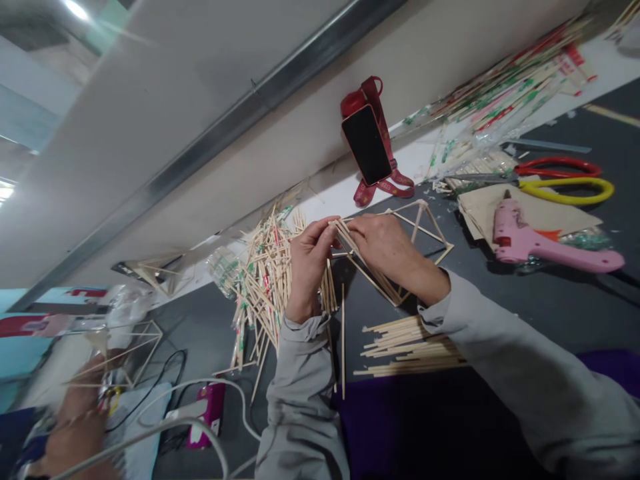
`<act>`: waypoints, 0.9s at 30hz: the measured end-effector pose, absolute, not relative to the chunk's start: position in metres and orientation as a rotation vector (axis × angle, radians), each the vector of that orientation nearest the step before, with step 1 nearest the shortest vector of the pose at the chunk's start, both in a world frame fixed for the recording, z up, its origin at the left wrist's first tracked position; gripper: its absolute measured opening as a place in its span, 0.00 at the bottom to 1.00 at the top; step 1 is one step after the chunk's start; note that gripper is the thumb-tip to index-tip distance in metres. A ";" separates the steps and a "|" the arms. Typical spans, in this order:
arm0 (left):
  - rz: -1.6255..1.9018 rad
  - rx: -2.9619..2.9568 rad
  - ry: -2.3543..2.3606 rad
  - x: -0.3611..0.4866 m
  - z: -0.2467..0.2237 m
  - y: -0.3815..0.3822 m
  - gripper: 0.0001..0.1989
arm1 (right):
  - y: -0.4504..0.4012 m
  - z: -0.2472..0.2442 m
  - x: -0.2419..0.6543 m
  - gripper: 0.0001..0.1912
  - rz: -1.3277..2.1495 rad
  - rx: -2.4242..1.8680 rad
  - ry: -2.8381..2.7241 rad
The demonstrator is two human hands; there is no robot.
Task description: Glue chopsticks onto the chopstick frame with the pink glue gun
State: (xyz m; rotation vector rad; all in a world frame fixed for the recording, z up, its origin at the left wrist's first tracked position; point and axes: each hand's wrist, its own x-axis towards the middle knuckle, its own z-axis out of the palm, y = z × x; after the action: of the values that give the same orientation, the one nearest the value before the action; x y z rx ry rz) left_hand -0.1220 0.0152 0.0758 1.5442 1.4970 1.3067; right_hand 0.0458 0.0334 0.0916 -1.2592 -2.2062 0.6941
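Note:
A frame of thin wooden sticks (447, 248) with glued-looking corners stands on the dark table in front of me. My left hand (307, 273) pinches the near left ends of several sticks at the frame's corner, thumb and fingers together. My right hand (383, 248) closes over the sticks beside it, its fingertips partly hidden. Loose wooden sticks (410, 343) lie in a row below my right wrist. A large heap of sticks (267, 270), some with printed wrappers, lies to the left of my left hand. One single stick (343, 340) lies near my left forearm.
At the right are a pink glue gun (545, 243), scissors (565, 190) with red and yellow handles, and wrapped sticks (525, 93). A phone (367, 143) leans on a red bottle against the partition. Left, another person's hand (95, 373) is beside a stick frame (150, 333), near cables.

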 end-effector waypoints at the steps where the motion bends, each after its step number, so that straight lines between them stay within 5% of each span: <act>1: 1.308 1.543 1.496 -0.122 0.076 0.015 0.13 | 0.034 0.092 0.046 0.17 0.703 -1.259 -2.207; 27: 1.272 1.576 1.492 -0.126 0.076 0.016 0.13 | 0.035 0.091 0.045 0.17 0.703 -1.273 -2.206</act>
State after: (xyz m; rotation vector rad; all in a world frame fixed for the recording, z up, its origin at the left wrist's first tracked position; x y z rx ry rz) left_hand -0.1261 0.0159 0.0756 1.5759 1.4916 1.2720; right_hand 0.0447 0.0349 0.0908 -1.2730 -2.2063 0.7030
